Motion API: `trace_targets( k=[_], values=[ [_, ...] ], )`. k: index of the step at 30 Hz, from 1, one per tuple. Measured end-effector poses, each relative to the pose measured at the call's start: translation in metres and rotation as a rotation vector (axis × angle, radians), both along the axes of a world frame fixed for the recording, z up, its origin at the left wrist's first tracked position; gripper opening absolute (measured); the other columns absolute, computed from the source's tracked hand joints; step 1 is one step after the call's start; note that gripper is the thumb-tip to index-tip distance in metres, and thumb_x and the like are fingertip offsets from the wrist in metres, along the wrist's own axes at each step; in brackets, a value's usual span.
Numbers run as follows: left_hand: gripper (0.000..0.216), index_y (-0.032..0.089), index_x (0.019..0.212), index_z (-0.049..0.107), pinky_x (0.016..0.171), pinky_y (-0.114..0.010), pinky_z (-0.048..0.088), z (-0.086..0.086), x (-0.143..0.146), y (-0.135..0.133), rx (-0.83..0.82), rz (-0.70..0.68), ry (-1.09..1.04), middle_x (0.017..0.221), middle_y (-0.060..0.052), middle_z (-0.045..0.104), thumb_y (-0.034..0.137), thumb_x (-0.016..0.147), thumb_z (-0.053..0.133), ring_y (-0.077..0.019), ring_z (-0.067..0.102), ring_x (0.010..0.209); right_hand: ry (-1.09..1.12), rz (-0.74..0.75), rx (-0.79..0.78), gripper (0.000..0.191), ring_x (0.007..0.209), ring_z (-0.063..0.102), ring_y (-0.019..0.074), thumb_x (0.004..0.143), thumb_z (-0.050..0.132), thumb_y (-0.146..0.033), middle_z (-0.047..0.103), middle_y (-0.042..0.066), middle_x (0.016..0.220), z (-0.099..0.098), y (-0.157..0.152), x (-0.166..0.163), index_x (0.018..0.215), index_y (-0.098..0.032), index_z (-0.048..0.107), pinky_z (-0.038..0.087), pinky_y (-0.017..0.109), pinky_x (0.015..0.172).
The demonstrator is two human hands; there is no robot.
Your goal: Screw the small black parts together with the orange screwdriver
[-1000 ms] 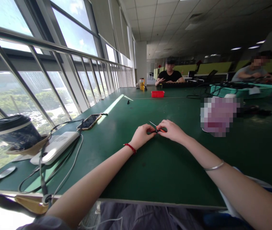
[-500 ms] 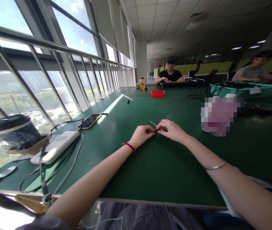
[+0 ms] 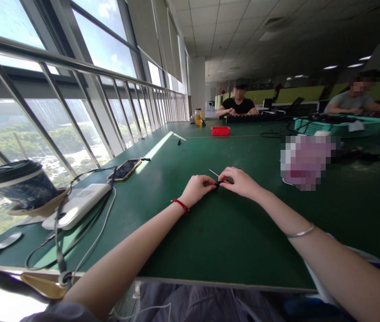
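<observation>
Over the middle of the green table (image 3: 183, 241), my left hand (image 3: 196, 188) pinches a small black part (image 3: 217, 184) between thumb and fingertips. My right hand (image 3: 238, 181) meets it from the other side, its fingertips at the same part. Tucked in my right hand is a screwdriver (image 3: 213, 172); its thin metal shaft points up and left, and a bit of orange handle shows under the fingers. The fingers cover much of the black part, so its exact kind cannot be made out. Another small black piece (image 3: 179, 142) lies farther off on the table.
To the left are a phone (image 3: 125, 170), a white power bank (image 3: 79, 206) with cables, and a lidded cup (image 3: 17, 185). A red tray (image 3: 220, 131) and a jar (image 3: 198, 117) stand farther back. At right sits a green basket (image 3: 331, 129). Two people sit beyond.
</observation>
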State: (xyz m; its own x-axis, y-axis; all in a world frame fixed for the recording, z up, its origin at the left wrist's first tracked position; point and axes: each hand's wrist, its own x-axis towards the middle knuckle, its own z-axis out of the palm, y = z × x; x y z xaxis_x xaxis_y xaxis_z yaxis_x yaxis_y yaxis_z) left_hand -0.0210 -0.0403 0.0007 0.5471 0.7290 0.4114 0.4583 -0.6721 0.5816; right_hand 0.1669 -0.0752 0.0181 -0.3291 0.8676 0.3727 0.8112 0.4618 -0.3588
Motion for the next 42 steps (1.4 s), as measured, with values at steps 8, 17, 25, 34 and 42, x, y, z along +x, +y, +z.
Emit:
trace_targets(
  k=[8,17,25,34,42],
  values=[
    [0.014,0.017,0.085,0.073,0.078,-0.026,0.051,0.0011,-0.0012,0.0003,0.032,-0.014,0.023,0.086,-0.002,0.073,0.020,0.076,0.062,-0.0151,0.066,0.079,0.021,0.012,0.001,0.009,0.087,0.054,0.0193,0.077,0.059,-0.023,0.061,0.004,0.090,-0.0017,0.0018,0.0010,0.084,-0.021,0.065,0.044,0.035,0.077],
    [0.016,0.018,0.085,0.072,0.076,-0.023,0.050,0.0024,-0.0018,-0.0019,0.095,-0.019,0.062,0.086,-0.001,0.072,0.020,0.076,0.059,-0.0146,0.066,0.078,0.047,0.035,0.027,0.006,0.084,0.055,0.0183,0.075,0.061,-0.022,0.061,0.004,0.087,-0.0047,0.0050,0.0025,0.080,-0.021,0.064,0.044,0.033,0.075],
    [0.019,0.016,0.083,0.071,0.075,-0.024,0.050,0.0051,0.0024,-0.0059,0.207,0.017,0.144,0.084,-0.003,0.071,0.015,0.073,0.055,-0.0153,0.064,0.076,0.084,0.048,0.025,0.005,0.082,0.055,0.0174,0.074,0.062,-0.023,0.061,0.003,0.084,-0.0074,0.0086,0.0038,0.078,-0.020,0.064,0.044,0.031,0.074],
    [0.021,0.016,0.087,0.071,0.078,-0.024,0.050,0.0026,-0.0017,-0.0002,0.118,-0.072,0.076,0.088,-0.003,0.070,0.014,0.074,0.055,-0.0140,0.064,0.079,0.042,0.009,0.027,0.005,0.084,0.055,0.0185,0.074,0.061,-0.024,0.062,0.003,0.086,-0.0057,0.0068,0.0039,0.076,-0.021,0.063,0.044,0.034,0.076],
    [0.014,0.015,0.083,0.070,0.076,-0.024,0.051,0.0034,-0.0026,0.0019,0.003,-0.064,0.018,0.083,-0.003,0.071,0.023,0.075,0.064,-0.0142,0.065,0.077,0.066,0.070,0.034,0.005,0.083,0.055,0.0176,0.075,0.060,-0.024,0.062,0.003,0.084,-0.0076,0.0089,0.0054,0.078,-0.020,0.063,0.043,0.033,0.077]
  ],
)
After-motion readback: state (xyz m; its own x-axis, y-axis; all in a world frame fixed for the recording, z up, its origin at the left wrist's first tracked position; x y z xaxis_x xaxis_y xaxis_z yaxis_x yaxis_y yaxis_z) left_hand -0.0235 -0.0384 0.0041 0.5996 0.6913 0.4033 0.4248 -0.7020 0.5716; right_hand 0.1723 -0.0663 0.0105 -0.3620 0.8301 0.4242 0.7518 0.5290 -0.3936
